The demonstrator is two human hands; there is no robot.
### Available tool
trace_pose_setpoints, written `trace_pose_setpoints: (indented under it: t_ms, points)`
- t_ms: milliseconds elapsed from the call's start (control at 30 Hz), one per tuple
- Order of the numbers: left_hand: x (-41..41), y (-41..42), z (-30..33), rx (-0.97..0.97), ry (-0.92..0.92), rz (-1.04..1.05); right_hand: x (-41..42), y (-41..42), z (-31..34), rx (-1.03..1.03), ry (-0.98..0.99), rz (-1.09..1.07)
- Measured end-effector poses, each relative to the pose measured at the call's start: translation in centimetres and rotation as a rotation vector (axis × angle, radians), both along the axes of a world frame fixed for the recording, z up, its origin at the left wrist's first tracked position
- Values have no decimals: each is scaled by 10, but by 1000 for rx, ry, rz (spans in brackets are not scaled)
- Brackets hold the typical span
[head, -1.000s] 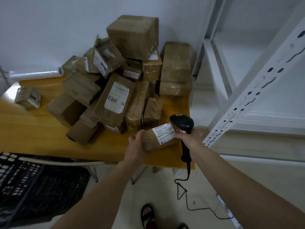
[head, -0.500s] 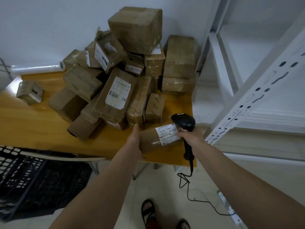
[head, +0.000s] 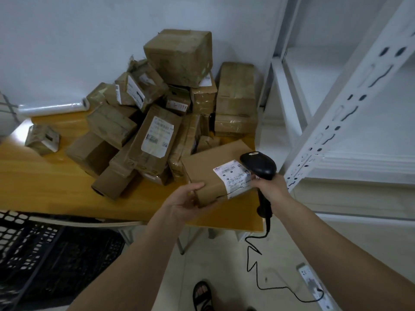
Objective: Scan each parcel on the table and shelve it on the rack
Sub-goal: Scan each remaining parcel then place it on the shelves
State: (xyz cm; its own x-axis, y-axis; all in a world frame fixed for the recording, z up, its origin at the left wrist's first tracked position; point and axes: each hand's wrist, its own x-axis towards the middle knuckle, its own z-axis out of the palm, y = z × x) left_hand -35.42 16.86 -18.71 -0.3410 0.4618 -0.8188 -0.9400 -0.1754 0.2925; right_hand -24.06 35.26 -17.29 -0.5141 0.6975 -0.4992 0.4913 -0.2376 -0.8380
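Observation:
My left hand (head: 183,204) grips the near left corner of a brown cardboard parcel (head: 208,170) held above the wooden table's (head: 45,185) front right corner. A white label (head: 233,178) lies on the parcel's top, turned up. My right hand (head: 270,187) grips the handle of a black barcode scanner (head: 258,166), whose head sits just right of the label. A heap of several taped brown parcels (head: 161,113) fills the back of the table. The white metal rack (head: 336,122) stands to the right with bare shelves.
A small parcel (head: 42,140) sits alone at the table's left, and a roll of clear film (head: 54,107) lies by the wall. A black plastic crate (head: 45,254) is at lower left. The scanner's cable (head: 265,277) trails across the floor to a power strip (head: 311,281).
The parcel has been lifted and tipped so its top and label face upward, closer to the camera. My left hand shifted to its near corner; the scanner stayed beside the label.

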Motion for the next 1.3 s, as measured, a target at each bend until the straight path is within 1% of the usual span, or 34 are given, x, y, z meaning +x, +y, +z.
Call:
trace_pose_setpoints:
  t_ms: [100,233,300,367,433,533,600,767,1100,1300]
  points:
    - [-2,2,11,27,87,-16,3,1,13,33,48,0]
    - [-12,6,34,42,170,-53,4,-4,32,103,57,51]
    - [-18,7,46,80,255,-60,7,-7,44,118,91,112]
    - [-24,6,57,122,346,-59,10,-11,57,91,151,209]
    - [-31,6,68,116,398,-19,12,-16,70,88,199,283]
    - [-38,4,82,124,418,110,15,-21,85,116,239,314]
    - [-41,2,89,128,452,137,18,-23,93,141,246,328]
    - [-46,-5,99,103,525,122,23,-25,104,187,286,345]
    - [-48,-10,103,116,535,166,26,-26,114,213,308,402]
    - [-52,-14,103,47,584,148,21,-30,114,287,312,424]
